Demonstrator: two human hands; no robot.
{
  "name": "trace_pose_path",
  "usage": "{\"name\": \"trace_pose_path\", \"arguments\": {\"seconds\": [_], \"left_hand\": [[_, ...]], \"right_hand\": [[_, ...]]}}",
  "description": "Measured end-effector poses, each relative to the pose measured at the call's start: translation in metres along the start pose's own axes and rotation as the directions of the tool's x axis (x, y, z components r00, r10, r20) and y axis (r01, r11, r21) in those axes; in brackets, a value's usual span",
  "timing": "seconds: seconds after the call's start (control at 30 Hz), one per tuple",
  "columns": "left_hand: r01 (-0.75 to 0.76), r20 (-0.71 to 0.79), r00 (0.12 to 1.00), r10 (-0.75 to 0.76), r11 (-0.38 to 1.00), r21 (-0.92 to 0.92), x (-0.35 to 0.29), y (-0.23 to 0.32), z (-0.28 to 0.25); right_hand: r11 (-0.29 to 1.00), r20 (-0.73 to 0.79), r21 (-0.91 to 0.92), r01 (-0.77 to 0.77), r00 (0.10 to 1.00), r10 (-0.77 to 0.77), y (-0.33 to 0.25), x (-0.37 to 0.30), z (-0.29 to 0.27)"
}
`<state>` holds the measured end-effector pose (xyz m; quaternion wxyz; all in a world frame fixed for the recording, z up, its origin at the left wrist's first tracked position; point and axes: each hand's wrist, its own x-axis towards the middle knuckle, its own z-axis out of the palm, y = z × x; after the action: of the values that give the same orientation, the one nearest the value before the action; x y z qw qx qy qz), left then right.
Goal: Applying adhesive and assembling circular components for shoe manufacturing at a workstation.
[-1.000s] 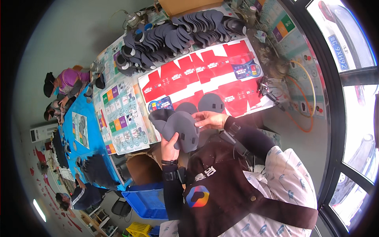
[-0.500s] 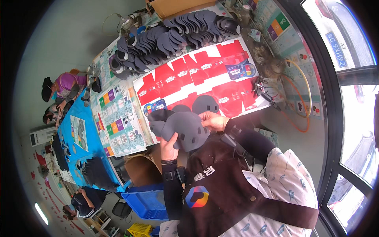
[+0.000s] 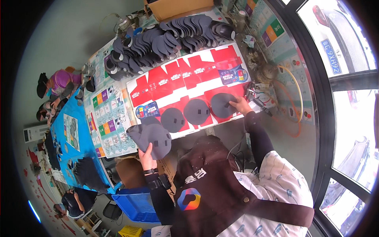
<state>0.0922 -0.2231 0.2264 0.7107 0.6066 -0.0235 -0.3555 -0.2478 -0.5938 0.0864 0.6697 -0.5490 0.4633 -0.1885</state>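
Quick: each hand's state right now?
Left hand: closed, holding overlapping dark-grey rounded flat pieces.
Right hand: touching rightmost dark-grey round flat piece; grip unclear.

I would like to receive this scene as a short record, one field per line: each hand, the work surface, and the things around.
Left hand: holds a bundle of dark grey pieces
Right hand: touches the rightmost round piece; pinching or pressing is unclear
Work surface: red-and-white printed sheet
Also on sheet: two more round pieces in full view
Behind sheet: overlapping rows of dark grey pieces; cardboard box
Far left: blue table
Lower left: blue crate
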Motion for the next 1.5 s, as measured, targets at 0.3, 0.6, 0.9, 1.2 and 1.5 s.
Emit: {"name": "trace_pose_path", "arguments": {"seconds": [0.3,0.6,0.9,1.2,1.5], "left_hand": [[0.035,-0.031,0.999,-0.036,0.999,-0.013,-0.011,-0.013,-0.013],[0.059,-0.037,0.998,-0.059,0.998,0.008,-0.018,-0.011,-0.009],[0.032,-0.061,0.998,-0.036,0.998,-0.059,-0.026,0.005,0.003],[0.081,0.138,0.989,-0.056,0.981,-0.178,-0.003,0.032,0.011],[-0.055,-0.032,0.998,0.052,0.993,-0.103,0.059,0.038,-0.087]], "right_hand": [[0.975,0.112,-0.171,-0.141,0.980,0.161,0.029,0.025,-0.017],[0.950,0.150,-0.282,-0.133,0.972,0.181,0.016,0.031,-0.011],[0.583,-0.276,-0.805,-0.113,0.940,-0.199,-0.016,0.019,0.023],[0.995,0.669,0.065,-0.080,0.743,0.016,-0.132,-0.043,0.237],[0.841,0.478,-0.385,0.379,0.862,-0.170,-0.140,-0.038,0.368]]}}
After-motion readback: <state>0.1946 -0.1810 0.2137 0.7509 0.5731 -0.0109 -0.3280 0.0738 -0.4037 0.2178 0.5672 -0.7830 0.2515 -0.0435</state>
